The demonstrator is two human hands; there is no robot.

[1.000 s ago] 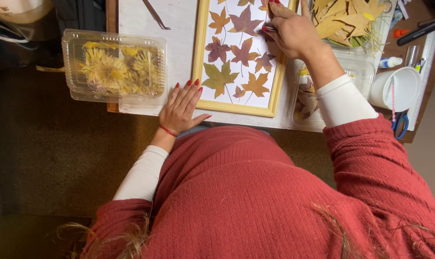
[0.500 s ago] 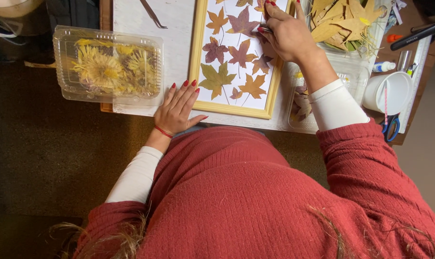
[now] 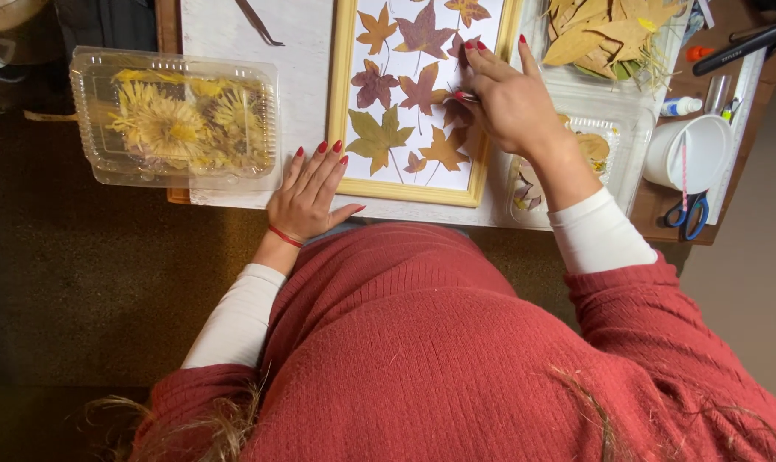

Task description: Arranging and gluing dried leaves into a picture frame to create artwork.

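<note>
1. Left hand (image 3: pixel 309 192) lies flat and open on the table (image 3: pixel 302 60), holding nothing, fingertips touching the frame's (image 3: pixel 343 103) lower left corner.
2. Right hand (image 3: pixel 509 103), at 2 o'clock from it, pinches a dark leaf (image 3: pixel 458 113) by the frame's right edge.
3. Clear box (image 3: pixel 178 120) of yellow flowers sits at 10 o'clock from the left hand.

The frame (image 3: pixel 345 103) looks like pale wood with a smooth, light sheen, around a matt white paper sheet. The pressed leaves (image 3: pixel 379 137) on it are dry, flat and dull. The clamshell box (image 3: pixel 93 167) is clear, glossy plastic. The cup (image 3: pixel 691 150) is smooth white plastic. The sweater (image 3: pixel 439 351) is ribbed red knit cloth, soft and matt.
</note>
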